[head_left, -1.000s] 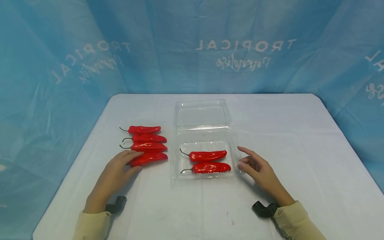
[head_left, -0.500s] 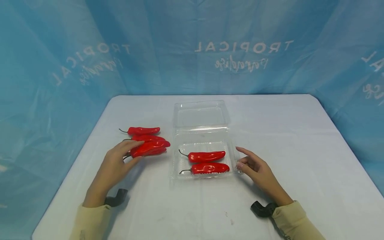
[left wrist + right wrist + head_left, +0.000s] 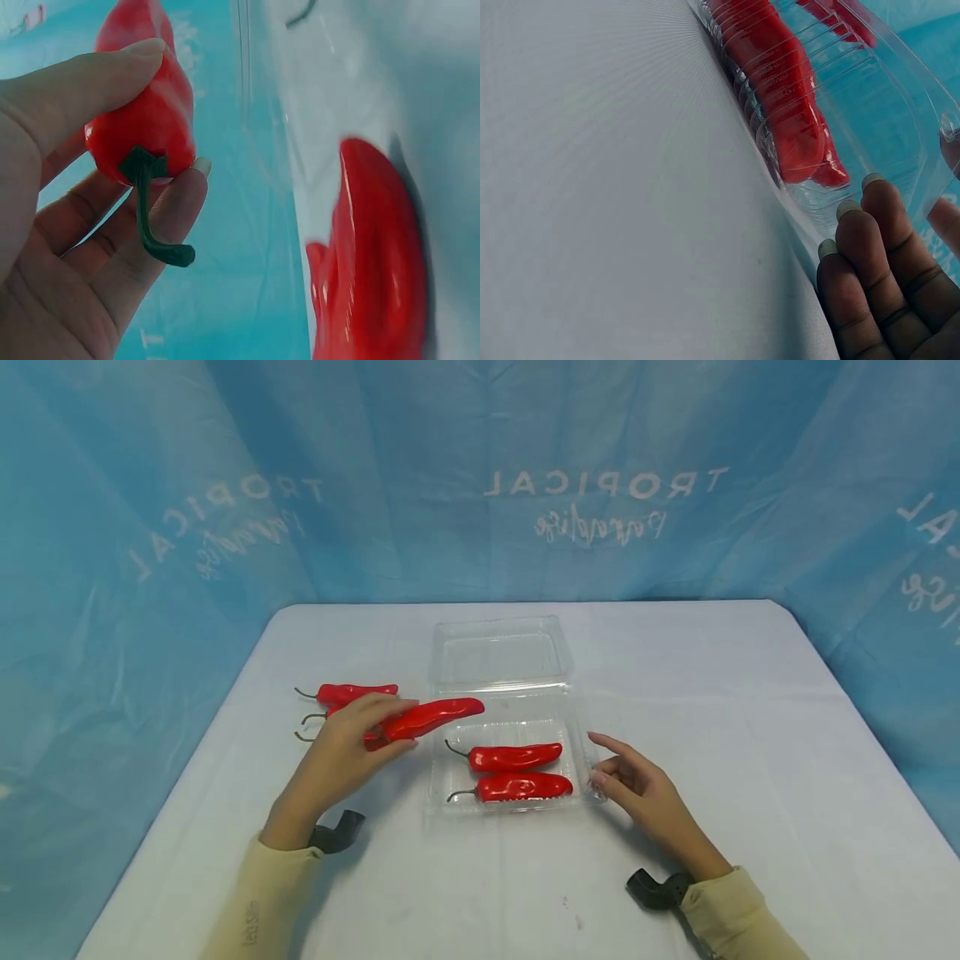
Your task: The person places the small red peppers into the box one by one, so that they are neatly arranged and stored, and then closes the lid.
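"What does the left hand (image 3: 341, 756) have?"

"On my feed, its thumb and fingers are clamped on a glossy red pepper with a curled green stem (image 3: 161, 112). I see it off the table, stem end toward the palm, its tip over the left edge of the box in the head view."

"And the right hand (image 3: 645, 785)?"

"Fingers bent, index stretched out, thumb at the box's near right corner. I can't tell whether it pinches the rim or only touches it."

"What's in the box?"

"It's a clear plastic hinged box (image 3: 510, 703), with its lid (image 3: 501, 656) laid back on the far side. I count two red peppers inside, one farther (image 3: 515, 757) and one nearer (image 3: 525, 787), side by side, stems left."

"Any outside it?"

"Three stems show beyond the left hand, which partly hides those peppers; the farthest red pepper (image 3: 356, 692) is the plainest to me."

"And around?"

"A white-covered table (image 3: 712, 735), and behind it a blue curtain (image 3: 442, 427) with mirrored white lettering, 'TROPICAL Paradise'."
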Demonstrator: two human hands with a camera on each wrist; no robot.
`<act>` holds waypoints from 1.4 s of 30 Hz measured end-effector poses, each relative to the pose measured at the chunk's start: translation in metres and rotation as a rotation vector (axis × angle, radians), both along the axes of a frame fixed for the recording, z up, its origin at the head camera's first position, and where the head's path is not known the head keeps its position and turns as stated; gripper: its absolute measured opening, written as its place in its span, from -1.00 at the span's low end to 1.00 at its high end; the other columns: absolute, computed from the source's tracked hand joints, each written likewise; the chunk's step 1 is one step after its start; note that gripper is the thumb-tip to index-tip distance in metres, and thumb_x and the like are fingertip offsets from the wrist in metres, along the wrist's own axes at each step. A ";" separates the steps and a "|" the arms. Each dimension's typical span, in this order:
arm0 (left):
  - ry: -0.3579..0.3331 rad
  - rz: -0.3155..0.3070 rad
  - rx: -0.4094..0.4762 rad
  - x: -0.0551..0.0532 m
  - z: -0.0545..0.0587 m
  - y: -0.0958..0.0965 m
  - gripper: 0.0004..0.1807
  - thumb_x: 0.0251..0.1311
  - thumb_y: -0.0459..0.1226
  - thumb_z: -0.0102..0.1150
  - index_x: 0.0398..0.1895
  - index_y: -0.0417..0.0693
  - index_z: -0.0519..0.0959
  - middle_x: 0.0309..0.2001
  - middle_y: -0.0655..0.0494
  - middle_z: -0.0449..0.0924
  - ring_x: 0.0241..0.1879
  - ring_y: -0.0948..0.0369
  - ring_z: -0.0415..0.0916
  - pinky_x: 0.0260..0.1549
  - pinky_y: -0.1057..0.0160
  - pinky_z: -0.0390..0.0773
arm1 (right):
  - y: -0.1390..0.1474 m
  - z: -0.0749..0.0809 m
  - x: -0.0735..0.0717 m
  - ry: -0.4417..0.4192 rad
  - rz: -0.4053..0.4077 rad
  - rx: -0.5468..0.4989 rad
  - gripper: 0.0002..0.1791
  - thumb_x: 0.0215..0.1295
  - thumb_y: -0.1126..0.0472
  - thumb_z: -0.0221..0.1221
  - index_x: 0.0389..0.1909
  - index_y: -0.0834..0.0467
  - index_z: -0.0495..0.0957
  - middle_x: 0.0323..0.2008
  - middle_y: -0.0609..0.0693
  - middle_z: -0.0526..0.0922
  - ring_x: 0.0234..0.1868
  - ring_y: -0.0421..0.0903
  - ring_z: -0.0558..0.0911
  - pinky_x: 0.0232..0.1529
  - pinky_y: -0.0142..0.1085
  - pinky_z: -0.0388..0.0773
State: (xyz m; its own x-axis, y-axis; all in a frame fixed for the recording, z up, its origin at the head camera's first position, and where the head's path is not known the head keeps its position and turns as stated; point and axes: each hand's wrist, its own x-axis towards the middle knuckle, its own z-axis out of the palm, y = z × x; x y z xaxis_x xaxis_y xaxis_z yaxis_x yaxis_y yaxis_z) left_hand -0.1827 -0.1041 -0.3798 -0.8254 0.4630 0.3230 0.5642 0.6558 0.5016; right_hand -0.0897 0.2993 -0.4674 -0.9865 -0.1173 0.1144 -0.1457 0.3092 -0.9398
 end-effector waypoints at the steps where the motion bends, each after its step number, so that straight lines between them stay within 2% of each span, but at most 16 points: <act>1: 0.000 -0.016 -0.003 -0.001 0.001 0.005 -0.35 0.08 -0.19 0.58 0.29 0.13 0.60 0.14 0.12 0.60 0.08 0.12 0.53 -0.12 0.03 0.73 | 0.000 0.000 0.000 -0.003 0.001 0.001 -0.37 0.45 0.19 0.26 0.49 0.05 0.35 -0.14 0.06 0.70 -0.22 -0.08 0.69 -0.18 -0.31 0.69; 8: 0.013 -0.072 -0.019 -0.005 0.010 0.029 -0.34 0.05 -0.15 0.59 0.29 0.16 0.60 0.11 0.18 0.62 0.05 0.18 0.55 -0.12 0.09 0.73 | 0.000 0.001 0.001 0.001 0.010 -0.007 -0.38 0.45 0.21 0.26 0.48 0.04 0.35 -0.15 0.07 0.69 -0.21 -0.08 0.69 -0.18 -0.30 0.69; 15: 0.034 -0.158 -0.031 -0.009 0.009 0.052 -0.33 0.05 -0.16 0.59 0.30 0.10 0.59 0.09 0.17 0.63 -0.01 0.23 0.57 -0.12 0.17 0.71 | 0.000 0.001 0.001 0.005 0.009 -0.013 -0.38 0.45 0.22 0.25 0.48 0.06 0.35 -0.16 0.05 0.68 -0.22 -0.09 0.69 -0.19 -0.31 0.69; 22: 0.051 -0.185 -0.107 -0.011 0.011 0.074 -0.29 -0.02 -0.18 0.64 0.28 0.09 0.61 0.10 0.13 0.64 0.00 0.20 0.60 -0.07 0.18 0.71 | 0.000 0.002 0.000 0.011 0.007 -0.010 -0.38 0.45 0.22 0.25 0.48 0.07 0.35 -0.15 0.07 0.69 -0.23 -0.07 0.68 -0.20 -0.30 0.69; 25: 0.033 -0.176 -0.144 -0.013 0.014 0.080 -0.28 -0.04 -0.16 0.65 0.27 0.08 0.61 0.11 0.11 0.64 0.02 0.18 0.60 -0.07 0.15 0.71 | 0.000 0.003 0.000 0.004 0.007 -0.014 -0.38 0.44 0.22 0.26 0.48 0.07 0.35 -0.13 0.08 0.69 -0.21 -0.07 0.68 -0.18 -0.31 0.69; 32: -0.085 -0.170 -0.197 -0.016 0.012 0.086 -0.31 0.00 -0.15 0.63 0.27 0.11 0.61 0.12 0.13 0.63 0.03 0.19 0.59 -0.10 0.17 0.72 | 0.000 0.002 0.001 -0.004 0.013 -0.012 -0.38 0.44 0.20 0.26 0.48 0.01 0.36 -0.14 0.04 0.69 -0.19 -0.08 0.69 -0.15 -0.32 0.69; 37: -0.103 -0.207 -0.192 -0.021 0.011 0.093 -0.34 0.02 -0.16 0.61 0.26 0.09 0.62 0.06 0.15 0.64 0.00 0.22 0.59 -0.10 0.20 0.71 | 0.001 0.003 0.001 -0.006 0.007 -0.007 -0.37 0.44 0.18 0.26 0.48 0.01 0.35 -0.14 0.01 0.68 -0.19 -0.07 0.68 -0.16 -0.31 0.69; 42: -0.138 -0.197 -0.207 -0.025 0.007 0.103 -0.39 0.05 -0.15 0.59 0.22 0.05 0.65 0.00 0.18 0.65 -0.05 0.24 0.58 -0.13 0.22 0.71 | 0.000 0.003 0.001 -0.004 0.009 -0.011 -0.37 0.44 0.18 0.27 0.48 0.04 0.35 -0.15 0.01 0.68 -0.20 -0.06 0.69 -0.15 -0.31 0.69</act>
